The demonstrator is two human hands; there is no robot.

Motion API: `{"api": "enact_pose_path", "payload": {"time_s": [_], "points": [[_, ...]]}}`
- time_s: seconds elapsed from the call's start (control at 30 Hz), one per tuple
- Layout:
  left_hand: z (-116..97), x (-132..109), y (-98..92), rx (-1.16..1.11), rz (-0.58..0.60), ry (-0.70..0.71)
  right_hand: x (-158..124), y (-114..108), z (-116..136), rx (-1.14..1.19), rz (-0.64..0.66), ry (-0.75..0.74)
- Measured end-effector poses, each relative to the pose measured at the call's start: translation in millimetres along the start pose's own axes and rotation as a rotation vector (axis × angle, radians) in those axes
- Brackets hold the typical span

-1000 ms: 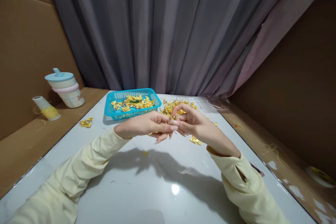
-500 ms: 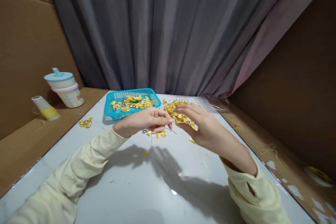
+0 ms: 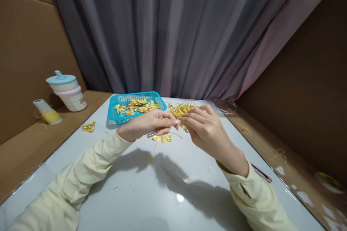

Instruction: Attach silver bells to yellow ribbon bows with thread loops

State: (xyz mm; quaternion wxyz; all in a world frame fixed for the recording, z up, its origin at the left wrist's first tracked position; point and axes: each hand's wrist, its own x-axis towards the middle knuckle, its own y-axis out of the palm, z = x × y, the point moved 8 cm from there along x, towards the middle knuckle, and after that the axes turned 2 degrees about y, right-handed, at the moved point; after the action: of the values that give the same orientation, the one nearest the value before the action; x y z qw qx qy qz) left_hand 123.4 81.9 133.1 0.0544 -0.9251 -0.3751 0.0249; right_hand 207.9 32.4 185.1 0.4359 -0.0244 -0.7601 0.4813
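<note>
My left hand (image 3: pixel 154 122) pinches a thin cord (image 3: pixel 177 135) between thumb and forefinger, above the middle of the table. Small yellow ribbon bows (image 3: pixel 164 138) and silvery bells (image 3: pixel 150 135) hang below that hand, and the cord's loose end sticks out to the right. Against the left thumb tip, the fingers of my right hand (image 3: pixel 210 133) are drawn together; whatever they grip is hidden. Behind both hands lies a pile of yellow bows with cord loops (image 3: pixel 180 109), partly covered by the right hand.
A blue basket (image 3: pixel 113 111) holding yellow bows stands at the back left. Nearby is a small bow bundle (image 3: pixel 89 126). Farther left stand a lidded cup (image 3: pixel 71 97) and a white-yellow tube (image 3: pixel 50 113). A pinkish slim object (image 3: pixel 262 174) lies beside my right sleeve, a tape roll (image 3: pixel 329 181) beyond.
My right hand has closed its spread fingers and come in to the left fingertips, its forearm shifting left and uncovering the pinkish object. My left hand has hardly moved.
</note>
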Motion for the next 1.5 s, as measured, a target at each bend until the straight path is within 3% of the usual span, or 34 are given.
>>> {"api": "enact_pose_path", "payload": {"time_s": [0.2, 0.53, 0.77, 1.03, 1.23, 1.5], "points": [[4.3, 2.7, -1.8, -0.185, -0.084, 0.023, -3.0, -2.2, -3.7, 0.001, -0.119, 0.067], [2.5, 2.5, -1.5, -0.368, -0.247, 0.125, -3.6, 4.0, -15.4, 0.257, -0.112, 0.273], [-6.3, -4.3, -7.8, -0.168, -0.384, 0.226, -0.3, 0.1, -19.4, 0.448, -0.144, 0.343], [-10.9, -9.2, -8.4, -0.071, -0.472, 0.296, -4.3, 7.5, -30.6, 0.582, -0.078, 0.516], [-16.2, -15.1, -10.7, 0.227, -0.552, 0.391, -1.8, 9.6, -30.0, 0.626, -0.034, 0.529], [-28.0, -14.2, -4.3, 0.452, -0.49, 0.458, 1.4, 11.7, -27.3, 0.507, -0.02, 0.456]]}}
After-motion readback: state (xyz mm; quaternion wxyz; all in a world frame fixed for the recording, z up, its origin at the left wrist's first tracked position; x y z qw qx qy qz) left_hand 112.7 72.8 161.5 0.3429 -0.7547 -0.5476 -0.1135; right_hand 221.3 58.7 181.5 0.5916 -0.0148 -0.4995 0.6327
